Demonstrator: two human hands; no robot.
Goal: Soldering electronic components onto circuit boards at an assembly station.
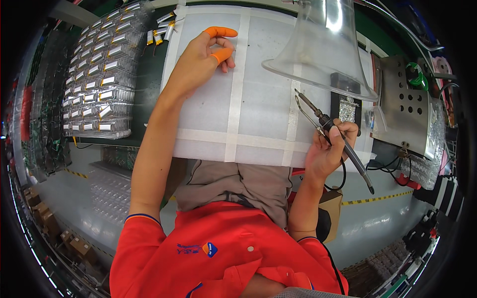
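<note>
My left hand (196,62) is over the left part of the white work mat (268,64), with orange finger cots (222,32) on its index finger and thumb. These two digits stretch out apart, the other fingers curl loosely, and nothing shows between them. Near the mat's right front edge my right hand (325,154) is closed around a soldering iron (354,158). A thin curved tube runs beside its metal tip, which points up and left over the mat. The black cable hangs down below my right hand.
A clear funnel-shaped hood (323,54) hangs at the back right. Below it sits a dark holder with silvery scraps (348,110). Further right are a perforated metal box (405,107) and a green spool (416,75). Stacked trays of battery cells (102,74) and several loose cells (160,35) lie left.
</note>
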